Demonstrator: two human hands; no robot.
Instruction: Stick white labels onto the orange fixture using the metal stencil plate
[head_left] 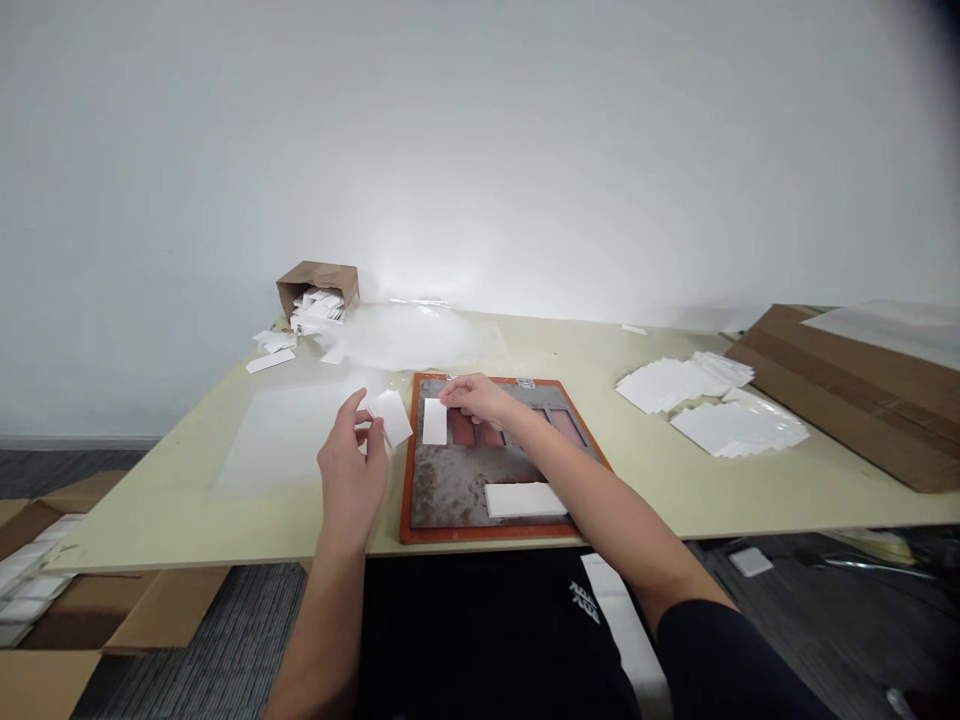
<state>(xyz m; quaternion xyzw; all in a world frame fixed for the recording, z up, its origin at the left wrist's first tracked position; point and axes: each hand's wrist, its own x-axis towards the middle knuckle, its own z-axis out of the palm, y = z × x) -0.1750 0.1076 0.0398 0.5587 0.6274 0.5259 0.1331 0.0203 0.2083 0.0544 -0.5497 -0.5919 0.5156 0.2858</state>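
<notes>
My left hand (pixel 354 465) holds a few small white cards (pixel 392 417) fanned between thumb and fingers, just left of a board. The board has an orange-red base (pixel 407 500) under a dark metal plate (pixel 450 490) with a row of rectangular openings. My right hand (pixel 480 398) reaches over the plate, its fingertips pinched at the upper right corner of a white card (pixel 434 422) at the leftmost opening. Reddish openings (pixel 568 427) show to the right, some partly behind my hand and forearm. A white stack of cards (pixel 525 499) lies on the plate's near part.
A small cardboard box (pixel 319 275) spills white cards at the back left. Clear plastic sheets (pixel 405 335) lie nearby. Fanned white sheets (pixel 739 424) and a large cardboard box (pixel 847 385) are on the right. An open carton (pixel 165 610) sits below the table's left edge.
</notes>
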